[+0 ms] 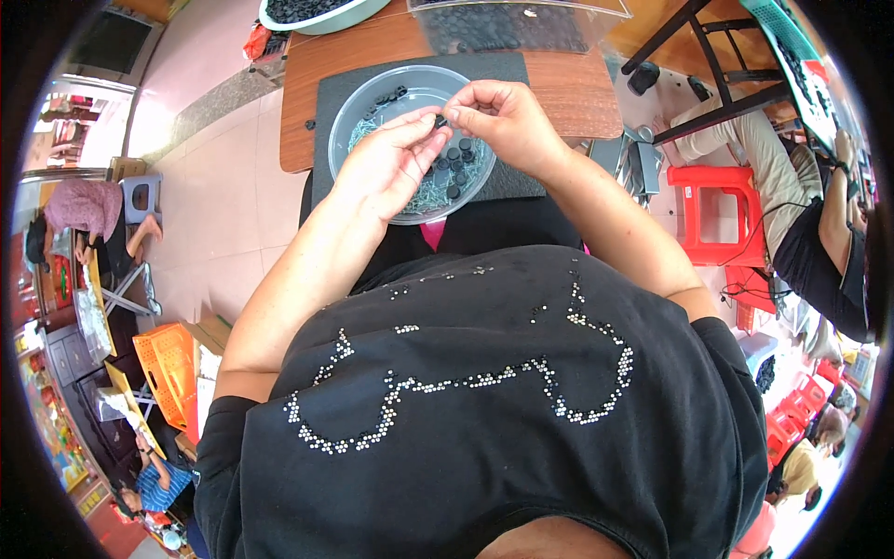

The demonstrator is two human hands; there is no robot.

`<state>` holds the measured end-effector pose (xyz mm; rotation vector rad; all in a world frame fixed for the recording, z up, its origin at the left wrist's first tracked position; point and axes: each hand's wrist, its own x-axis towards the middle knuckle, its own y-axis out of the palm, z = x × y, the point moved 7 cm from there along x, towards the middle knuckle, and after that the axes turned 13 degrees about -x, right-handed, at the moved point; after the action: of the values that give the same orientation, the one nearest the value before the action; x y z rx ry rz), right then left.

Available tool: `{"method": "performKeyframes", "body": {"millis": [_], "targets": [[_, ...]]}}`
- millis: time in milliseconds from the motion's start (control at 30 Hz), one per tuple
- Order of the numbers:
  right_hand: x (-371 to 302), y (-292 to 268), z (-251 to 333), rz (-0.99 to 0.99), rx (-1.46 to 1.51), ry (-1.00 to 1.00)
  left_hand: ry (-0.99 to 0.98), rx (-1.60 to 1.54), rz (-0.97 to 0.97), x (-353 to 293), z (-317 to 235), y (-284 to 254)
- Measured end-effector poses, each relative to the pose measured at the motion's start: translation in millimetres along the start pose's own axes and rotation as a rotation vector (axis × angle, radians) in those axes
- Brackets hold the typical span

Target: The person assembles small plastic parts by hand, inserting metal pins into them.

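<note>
Over a clear plastic basin [337, 126], my left hand [391, 160] pinches a small black cap [440, 121] between thumb and fingertips. My right hand [507, 119] meets it there, thumb and index finger pressed together at the cap's edge; what they hold, if anything, is too small to make out. Inside the basin are several loose black round caps [453, 168], mostly right of my left hand. Beneath the caps lie many thin, pale green slivers [430, 197]. More black pieces [396, 94] sit near the basin's far side. My forearms hide part of the near rim.
The basin stands on a dark mat [521, 177] on a brown wooden table [303, 93]. Behind it are a transparent bin [521, 33] and a pale tub [326, 20] of black pieces. A red stool [712, 177] and a seated person [810, 214] are at right; others sit at left.
</note>
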<state>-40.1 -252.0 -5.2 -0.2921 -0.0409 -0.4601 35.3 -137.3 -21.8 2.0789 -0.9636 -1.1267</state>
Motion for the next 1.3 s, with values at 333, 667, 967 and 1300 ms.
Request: {"method": "performKeyframes", "body": {"millis": [333,667,967,1300], "targets": [[-11,-9,38,-0.237,-0.443,-0.258,-0.066,-0.086,-0.008,-1,8,0],[-12,-8,41,-0.196,-0.372,-0.194,-0.071,-0.146,0.054,2,7,0],[-11,-9,38,-0.214,-0.333,-0.148,-0.106,-0.147,0.106,2,9,5],[-21,-6,61,-0.324,-0.431,-0.466,-0.122,-0.159,0.163,-4,10,14]]}}
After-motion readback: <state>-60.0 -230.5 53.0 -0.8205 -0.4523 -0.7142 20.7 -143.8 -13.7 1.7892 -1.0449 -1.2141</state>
